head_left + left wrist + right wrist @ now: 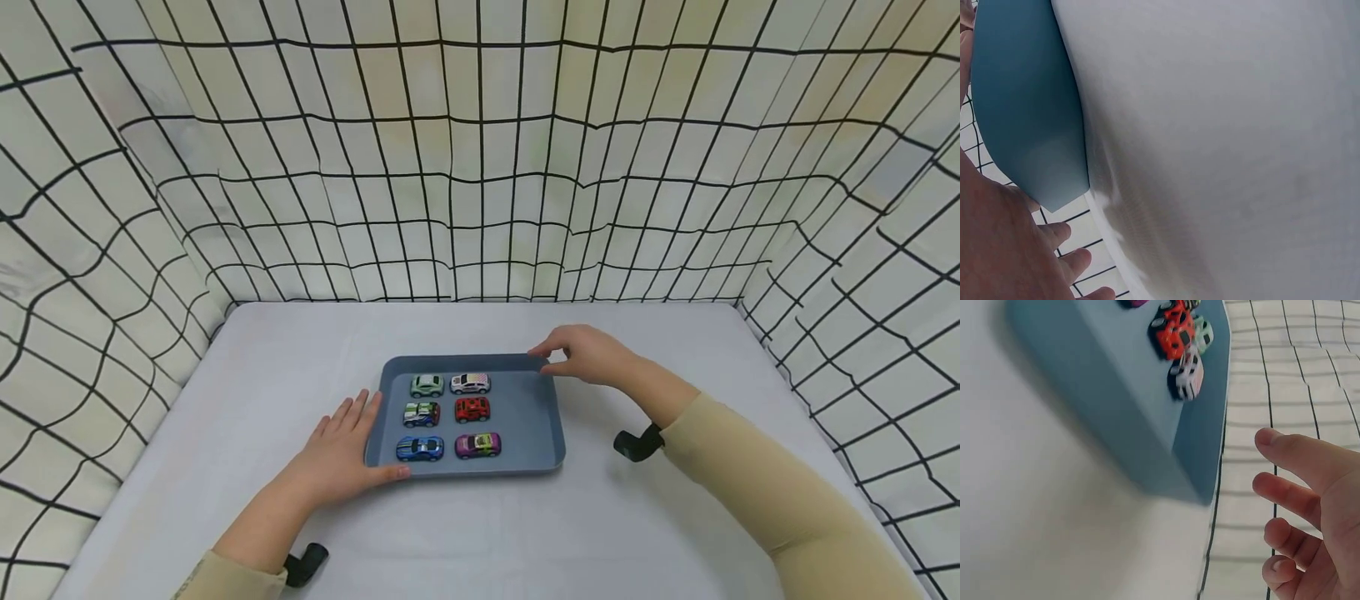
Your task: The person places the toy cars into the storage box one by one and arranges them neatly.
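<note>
A blue-grey tray (525, 417) lies on the white table with several small toy cars in two columns. On the left are a pale green car (427, 385), a green-and-white car (422, 414) and a blue car (420, 448). Beside them stand a white patterned car (470, 382), a red car (472, 409) and a purple car (477, 445). My left hand (341, 454) is spread at the tray's left side, thumb along the near rim. At the far right corner is my right hand (588, 354), thumb and fingers apart; the right wrist view shows nothing in it.
White cloth covers the table (480, 533). Walls of white fabric with a black grid (480, 167) enclose it at the back and both sides. A black wrist piece (637, 444) sticks out below the right sleeve, another black piece (306, 565) by the left.
</note>
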Tool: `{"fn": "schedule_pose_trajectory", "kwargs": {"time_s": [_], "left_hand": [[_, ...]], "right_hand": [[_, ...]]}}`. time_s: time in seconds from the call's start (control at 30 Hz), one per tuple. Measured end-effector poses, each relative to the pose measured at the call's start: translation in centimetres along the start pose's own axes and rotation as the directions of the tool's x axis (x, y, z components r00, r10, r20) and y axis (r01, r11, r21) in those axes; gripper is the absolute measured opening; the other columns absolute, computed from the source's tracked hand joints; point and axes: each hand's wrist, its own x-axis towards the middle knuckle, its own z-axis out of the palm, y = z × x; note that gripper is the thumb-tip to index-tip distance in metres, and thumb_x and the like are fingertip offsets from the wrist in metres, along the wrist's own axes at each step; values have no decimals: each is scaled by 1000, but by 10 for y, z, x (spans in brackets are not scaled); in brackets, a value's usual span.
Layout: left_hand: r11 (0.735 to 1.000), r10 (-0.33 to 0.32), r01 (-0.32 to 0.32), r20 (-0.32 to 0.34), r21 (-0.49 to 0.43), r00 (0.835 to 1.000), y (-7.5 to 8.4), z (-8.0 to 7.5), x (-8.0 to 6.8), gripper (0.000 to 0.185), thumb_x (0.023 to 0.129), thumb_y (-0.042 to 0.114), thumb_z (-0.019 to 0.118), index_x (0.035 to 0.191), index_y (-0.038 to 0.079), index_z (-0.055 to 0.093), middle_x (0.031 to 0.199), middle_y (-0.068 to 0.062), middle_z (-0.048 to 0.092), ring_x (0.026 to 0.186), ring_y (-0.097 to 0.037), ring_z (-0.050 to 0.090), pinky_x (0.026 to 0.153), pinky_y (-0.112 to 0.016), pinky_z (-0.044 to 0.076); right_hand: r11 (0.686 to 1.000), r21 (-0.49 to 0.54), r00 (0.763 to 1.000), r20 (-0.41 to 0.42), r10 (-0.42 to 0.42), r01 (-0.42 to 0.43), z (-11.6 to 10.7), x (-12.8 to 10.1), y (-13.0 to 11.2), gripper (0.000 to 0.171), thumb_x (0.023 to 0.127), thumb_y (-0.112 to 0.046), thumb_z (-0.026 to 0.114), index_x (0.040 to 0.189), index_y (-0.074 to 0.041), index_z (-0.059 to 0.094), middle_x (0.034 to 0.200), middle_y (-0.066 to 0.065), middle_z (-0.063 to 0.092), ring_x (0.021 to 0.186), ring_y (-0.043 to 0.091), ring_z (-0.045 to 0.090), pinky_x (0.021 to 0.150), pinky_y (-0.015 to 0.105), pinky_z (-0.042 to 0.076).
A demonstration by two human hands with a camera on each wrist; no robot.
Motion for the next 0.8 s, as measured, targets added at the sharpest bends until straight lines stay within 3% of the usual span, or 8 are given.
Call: {"fn": "schedule_pose_trajectory", "kwargs": {"time_s": [0.17,0.53,0.8], "left_hand": [[1000,4,-4,-3,1,1000,-2,3,1,129,71,84,61,158,1,15,162,-26,13,146,-49,12,114,-68,12],[1000,9,-9,-14,-7,1000,-5,5,2,129,70,85,60,158,2,15,162,-25,13,147,-48,12,114,-68,11],[1000,4,-4,-12,-2,1000,-3,4,2,129,70,86,59,158,3,15,162,-25,14,147,-49,13,114,-68,12]], "right_hand": [[999,-7,998,-26,51,-51,-6,-27,23,38,90,-27,75,126,-20,71,118,3,68,86,16,56,73,31,49],[984,-28,984,-34,172,-173,-15,-86,76,36,91,-24,74,126,-15,71,118,7,68,82,17,51,64,31,46],[968,-6,968,1,252,-252,-26,-113,108,36,91,-23,73,126,-14,70,120,7,66,88,20,52,69,32,49]]}}
